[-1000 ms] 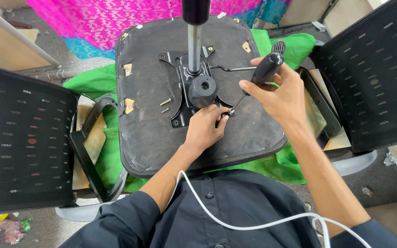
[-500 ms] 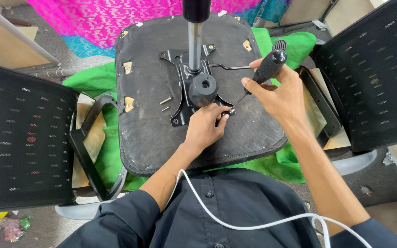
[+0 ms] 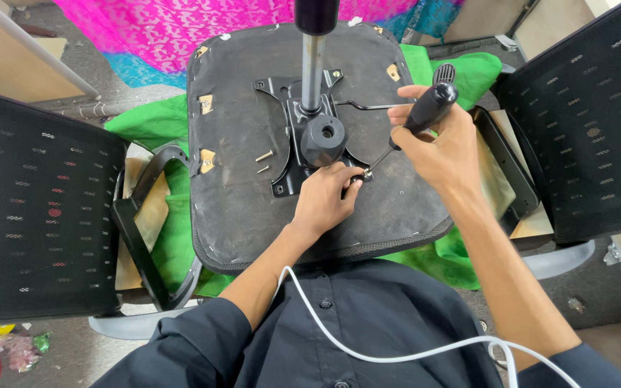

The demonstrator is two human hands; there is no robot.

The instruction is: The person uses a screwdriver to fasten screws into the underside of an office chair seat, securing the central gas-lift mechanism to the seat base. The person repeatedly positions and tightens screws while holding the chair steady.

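Note:
An upside-down office chair seat (image 3: 238,208) lies in front of me with its black metal mechanism plate (image 3: 303,147) and chrome gas cylinder (image 3: 313,61) pointing up. My right hand (image 3: 436,147) grips a black-handled screwdriver (image 3: 429,108), its tip at a screw (image 3: 366,174) on the plate's near right corner. My left hand (image 3: 328,197) rests on the seat and pinches that screw steady beside the tip.
Two loose screws (image 3: 263,159) lie on the seat left of the plate. Black mesh chair backs stand at left (image 3: 34,215) and right (image 3: 583,122). Green cloth (image 3: 152,122) lies under the seat, pink fabric (image 3: 181,25) behind. A white cable (image 3: 368,345) crosses my shirt.
The screwdriver handle has shifted slightly up and right in my right hand; the tip stays at the same screw. My left hand has barely moved.

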